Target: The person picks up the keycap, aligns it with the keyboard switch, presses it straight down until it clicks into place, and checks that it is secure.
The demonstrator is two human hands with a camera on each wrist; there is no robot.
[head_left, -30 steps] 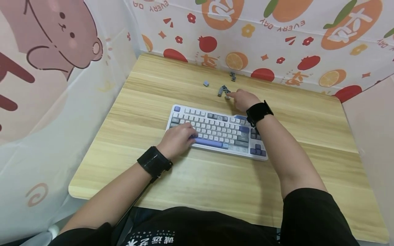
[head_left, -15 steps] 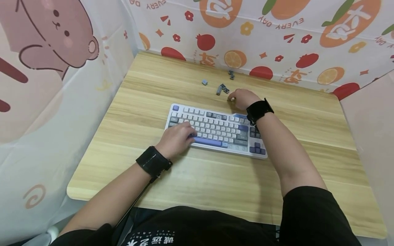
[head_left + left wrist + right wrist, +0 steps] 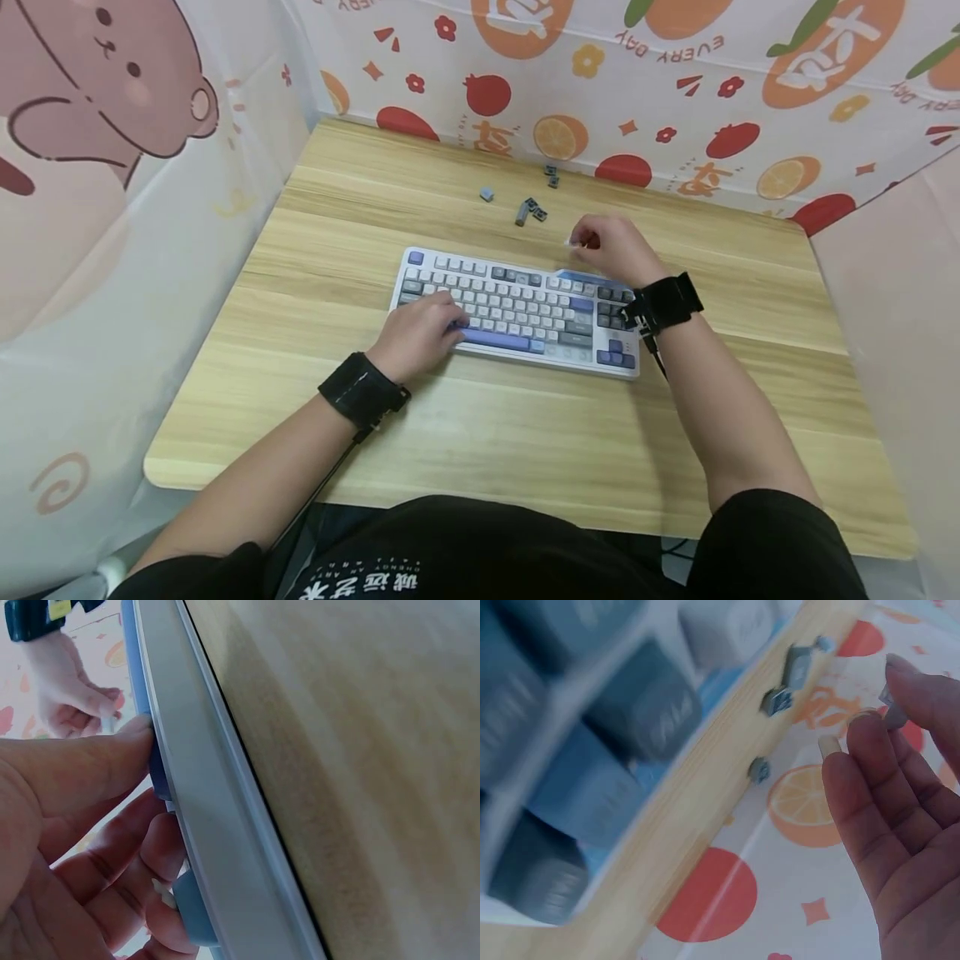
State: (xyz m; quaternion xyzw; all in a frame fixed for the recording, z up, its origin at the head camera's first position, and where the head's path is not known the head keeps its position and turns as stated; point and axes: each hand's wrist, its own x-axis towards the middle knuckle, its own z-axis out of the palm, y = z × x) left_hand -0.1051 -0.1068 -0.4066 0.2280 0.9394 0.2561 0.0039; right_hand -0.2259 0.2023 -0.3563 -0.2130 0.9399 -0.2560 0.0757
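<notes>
One white rectangular keyboard [image 3: 517,315] lies on the wood-grain table [image 3: 525,442], long axis left-to-right, blue spacebar [image 3: 495,339] nearest the person [image 3: 480,550]. Left hand [image 3: 417,333] rests on it, fingers loosely curled; right hand [image 3: 615,248] pinches a small pale keycap [image 3: 572,242] beyond it.

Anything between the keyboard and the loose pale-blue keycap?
Nothing: in the head view, the stretch from the keyboard to the pale-blue keycap is bare tabletop. The dark keycaps sit off to the right.

This looks like a curtained work corner, its table [image 3: 510,442] beside a fruit-print sheet [image 3: 660,92] and a bear-print sheet [image 3: 142,275].
</notes>
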